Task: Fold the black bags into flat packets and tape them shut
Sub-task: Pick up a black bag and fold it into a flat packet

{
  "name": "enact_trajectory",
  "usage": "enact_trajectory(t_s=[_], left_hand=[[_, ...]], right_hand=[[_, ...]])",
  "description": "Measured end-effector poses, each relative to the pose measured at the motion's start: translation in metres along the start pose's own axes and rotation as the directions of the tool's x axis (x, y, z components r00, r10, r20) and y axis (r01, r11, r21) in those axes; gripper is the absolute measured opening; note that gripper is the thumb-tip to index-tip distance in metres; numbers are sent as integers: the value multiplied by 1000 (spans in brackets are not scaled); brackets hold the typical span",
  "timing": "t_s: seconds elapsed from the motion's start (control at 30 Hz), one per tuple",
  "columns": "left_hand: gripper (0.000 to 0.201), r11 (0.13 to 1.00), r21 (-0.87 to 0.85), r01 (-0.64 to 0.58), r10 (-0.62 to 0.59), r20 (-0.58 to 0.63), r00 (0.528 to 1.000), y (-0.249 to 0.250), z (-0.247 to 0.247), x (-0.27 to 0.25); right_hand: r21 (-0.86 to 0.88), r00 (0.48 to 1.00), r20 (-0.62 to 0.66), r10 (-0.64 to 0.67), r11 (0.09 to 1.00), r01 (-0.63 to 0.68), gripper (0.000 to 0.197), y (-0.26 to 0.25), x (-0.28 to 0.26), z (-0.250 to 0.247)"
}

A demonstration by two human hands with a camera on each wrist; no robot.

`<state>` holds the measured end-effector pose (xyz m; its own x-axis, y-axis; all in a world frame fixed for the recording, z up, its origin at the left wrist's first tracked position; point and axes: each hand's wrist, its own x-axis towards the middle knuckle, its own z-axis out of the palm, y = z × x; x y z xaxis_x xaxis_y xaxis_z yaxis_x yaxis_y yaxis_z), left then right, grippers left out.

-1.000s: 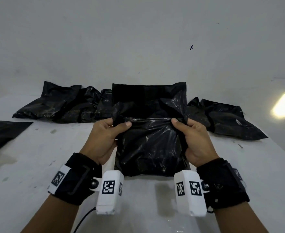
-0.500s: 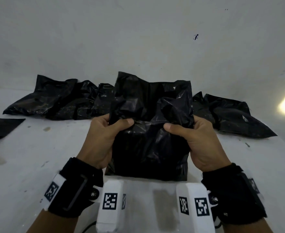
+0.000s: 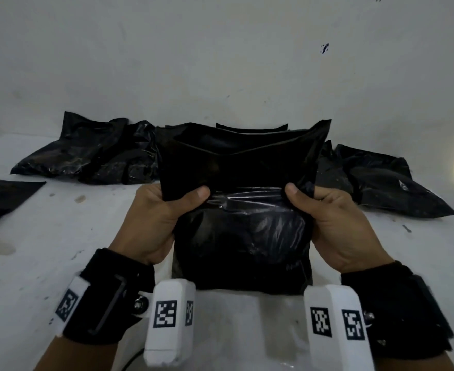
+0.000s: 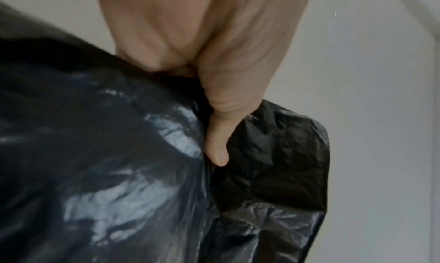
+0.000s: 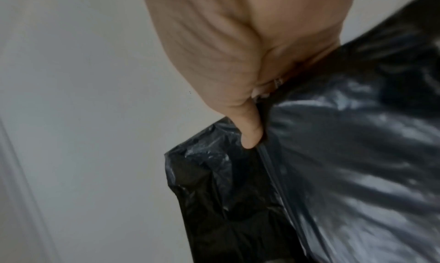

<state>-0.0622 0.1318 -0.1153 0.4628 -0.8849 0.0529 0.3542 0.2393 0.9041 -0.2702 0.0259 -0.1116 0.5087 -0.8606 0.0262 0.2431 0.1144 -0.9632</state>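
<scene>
The held crinkled black plastic bag [image 3: 241, 236] hides both hands' fingers; a flat black bag [image 3: 1, 199] is cut off at the left edge.

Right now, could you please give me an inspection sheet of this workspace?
Surface: white table, stained and speckled.
Job's things: black bag held upright, top open; no tape seen.
Clutter: more black bags along the wall, left and right; flat black sheet at left edge.
Grippers: left hand and right hand grip the bag's sides.
Cables: dark cable under left wrist.
Surroundings: white wall, marked.
</scene>
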Motion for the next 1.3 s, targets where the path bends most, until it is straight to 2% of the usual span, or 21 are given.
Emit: enact_trajectory(t_s=[0.1,0.23,0.43,0.67,0.73,0.83,1.0,1.13,1.3], left_hand=[[20,1000,-29,12,-12,-16,1000,2,-1,0],[27,1000,-5,19,-19,-28,999,1,-1,0],[25,999,23,39,-39,13,999,-1,-1,0],[27,995,94,44,-48,45,998,-4,4,-1],[36,992,125,24,-33,75,997,-4,3,-2],[43,982,191,-9,-14,119,993,-5,2,-3],[37,982,182,-37,23,82,996,-5,3,-3],[36,990,141,-14,5,63,998,-7,5,-3],[36,992,124,26,-34,58,998,-7,12,-7]], right_hand=[[-18,999,26,21,1000,-21,25,0,0,-2],[-62,1000,-7,14,998,-14,30,4,-1,2],[-5,1000,14,5,1000,-5,40,6,-2,12],[-30,1000,2,15,999,-15,23,12,-4,17],[-27,1000,-1,16,1000,-16,22,12,-3,17],[-45,1000,24,18,999,-17,23,12,-4,17],[-26,999,46,3,1000,-1,29,12,-4,14],[-23,998,58,-2,1000,3,28,13,-5,14],[-41,992,74,-97,994,101,29,17,-9,22]])
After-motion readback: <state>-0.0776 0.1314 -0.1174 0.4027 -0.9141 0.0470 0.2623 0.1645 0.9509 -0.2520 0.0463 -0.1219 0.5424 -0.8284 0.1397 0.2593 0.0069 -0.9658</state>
